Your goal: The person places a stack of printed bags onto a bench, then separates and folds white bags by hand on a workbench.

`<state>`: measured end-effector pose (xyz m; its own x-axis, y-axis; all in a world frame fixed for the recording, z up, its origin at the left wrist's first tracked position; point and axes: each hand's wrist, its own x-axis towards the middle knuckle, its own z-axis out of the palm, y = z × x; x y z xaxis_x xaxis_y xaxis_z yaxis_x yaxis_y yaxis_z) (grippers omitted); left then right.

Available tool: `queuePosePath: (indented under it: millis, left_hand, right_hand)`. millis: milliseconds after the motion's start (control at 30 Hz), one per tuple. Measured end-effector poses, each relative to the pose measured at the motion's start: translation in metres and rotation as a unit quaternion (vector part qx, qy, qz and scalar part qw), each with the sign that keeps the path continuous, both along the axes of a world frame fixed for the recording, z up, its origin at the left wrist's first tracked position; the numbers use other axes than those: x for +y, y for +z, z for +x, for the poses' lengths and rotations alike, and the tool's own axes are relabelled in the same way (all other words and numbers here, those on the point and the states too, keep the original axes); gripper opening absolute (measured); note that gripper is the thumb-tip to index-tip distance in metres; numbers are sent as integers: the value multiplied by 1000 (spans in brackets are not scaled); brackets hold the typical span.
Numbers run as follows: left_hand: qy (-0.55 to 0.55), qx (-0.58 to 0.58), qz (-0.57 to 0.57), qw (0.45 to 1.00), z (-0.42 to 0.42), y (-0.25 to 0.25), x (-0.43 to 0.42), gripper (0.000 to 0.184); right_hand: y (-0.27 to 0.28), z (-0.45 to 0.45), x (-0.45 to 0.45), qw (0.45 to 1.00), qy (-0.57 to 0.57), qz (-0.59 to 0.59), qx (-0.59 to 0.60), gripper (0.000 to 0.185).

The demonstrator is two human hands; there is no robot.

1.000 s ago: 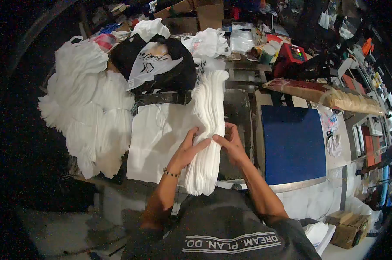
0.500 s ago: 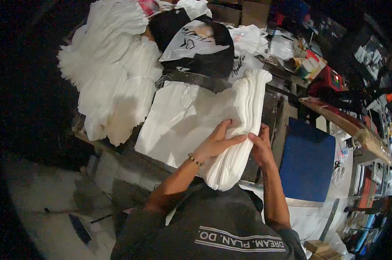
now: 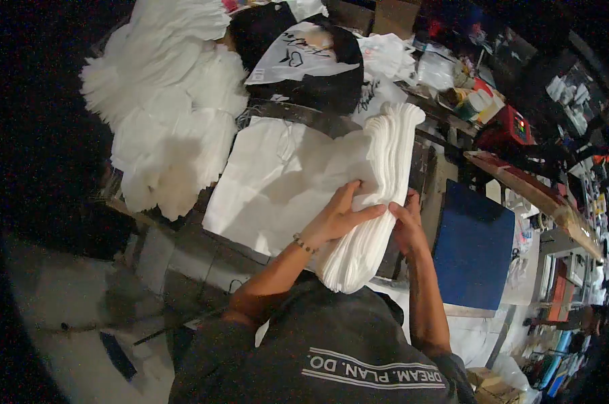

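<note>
A thick stack of thin white sheets [image 3: 368,232], cloth or soft bags, is folded over along its length in front of me. My left hand [image 3: 341,217], with a beaded bracelet on the wrist, presses on its left side, thumb across the top and fingers curled in at the fold. At the right edge my right hand [image 3: 409,225] pinches the layers, its thumb on top and its other fingers partly hidden behind. The two thumbs nearly meet. Flat white sheets [image 3: 264,182] spread out to the left of the fold on the table.
Large bundles of white sheets [image 3: 176,128] are heaped at the left. Behind the stack lies a black and white printed bag [image 3: 308,64]. A blue board [image 3: 473,246] stands to the right, near a wooden bar [image 3: 533,195] and a red device [image 3: 506,128] with lit lights.
The view has shifted slightly. Both hands keep nearly the same hold on the folded stack, with only a tiny shift of the fingers.
</note>
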<state>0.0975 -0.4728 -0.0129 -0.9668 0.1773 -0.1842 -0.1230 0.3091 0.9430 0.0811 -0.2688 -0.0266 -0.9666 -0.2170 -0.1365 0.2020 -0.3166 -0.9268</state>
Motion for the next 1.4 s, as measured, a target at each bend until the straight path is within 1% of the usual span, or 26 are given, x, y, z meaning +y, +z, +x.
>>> queuePosePath:
  millis: [133, 333, 400, 433, 467, 500, 533, 567, 600, 633, 667, 733, 767, 800, 867, 900, 933, 1000, 1067, 1133, 1200, 1233, 1267, 1333, 1367, 1400]
  left_hand:
    - [-7, 23, 8, 1000, -3, -7, 7, 107]
    - [18, 6, 20, 1000, 2, -38, 32, 100]
    - [64, -8, 171, 983, 9, -58, 49, 92]
    - [58, -16, 170, 984, 13, -53, 48, 92]
    - [-3, -10, 163, 987, 16, -48, 42, 83]
    - [-67, -2, 156, 985, 18, -45, 35, 74]
    - [-78, -7, 155, 985, 20, -53, 27, 74]
    - [-61, 38, 63, 995, 23, -67, 18, 74]
    - [-46, 87, -29, 995, 25, -85, 7, 74]
    - [-4, 107, -168, 980, 24, -107, -7, 82]
    - [39, 129, -304, 943, 23, -130, -22, 90]
    - [119, 63, -401, 906, 21, -159, -48, 103]
    - [109, 67, -403, 906, 23, -164, -53, 103]
    - [122, 73, -358, 923, 23, -162, -55, 108]
    - [125, 87, -307, 939, 14, -159, -54, 112]
    - [125, 43, -298, 945, 11, -147, -52, 115]
    - [124, -5, -291, 949, 10, -141, -50, 117]
    - [101, -8, -286, 953, 0, -138, -61, 116]
    - [123, 56, -326, 936, 1, -135, -68, 114]
    - [158, 10, -233, 960, 2, -90, -63, 105]
    - [165, 77, -258, 949, -11, -113, -76, 99]
    - [165, 73, -261, 948, -10, -130, -78, 99]
    - [155, 89, -302, 936, -11, -146, -79, 95]
    - [141, 104, -344, 922, -8, -135, -72, 90]
    - [124, 221, -443, 860, 2, -119, -62, 89]
    - [100, 327, -530, 776, 16, -106, -49, 88]
  right_hand:
    - [-7, 0, 3, 1000, -17, 25, -2, 76]
    - [-20, 7, 26, 998, -47, -29, -40, 67]
    - [-13, 19, 37, 995, -71, -29, -63, 62]
    - [-12, 23, 46, 991, -78, -14, -105, 65]
    - [-11, 26, 57, 985, -84, 2, -148, 67]
    - [8, 33, 54, 983, -90, 63, -145, 82]
    - [-8, 31, 62, 982, -101, 60, -149, 82]
    - [-36, 29, 72, 945, -115, 279, -128, 94]
    - [-55, 28, 82, 860, -122, 484, -104, 107]
    - [-60, 29, 86, 905, -124, 393, -109, 120]
    - [-63, 33, 85, 903, -137, 390, -114, 120]
    - [-75, 41, 81, 882, -150, 415, -168, 117]
    - [-110, 40, 88, 899, -160, 386, -135, 109]
    - [-111, 42, 90, 898, -170, 382, -137, 109]
    - [-114, 42, 92, 927, -92, 318, -175, 99]
    - [-109, 43, 91, 934, -111, 285, -185, 88]
    - [-111, 47, 92, 933, -120, 284, -185, 88]
    - [-117, 44, 94, 933, -173, 223, -224, 77]
    - [-140, 30, 101, 952, -170, 189, -168, 78]
    - [-150, 32, 91, 968, -157, 150, -129, 79]
    - [-145, 20, 72, 968, -207, 92, -104, 87]
    - [-179, 8, 71, 954, -205, 184, -115, 89]
    - [-181, 5, 68, 955, -201, 182, -118, 89]
    - [-179, 2, 64, 888, -216, 373, -161, 99]
    - [-179, 10, 64, 861, -236, 440, -98, 99]
    - [-177, 22, 65, 860, -233, 440, -110, 99]
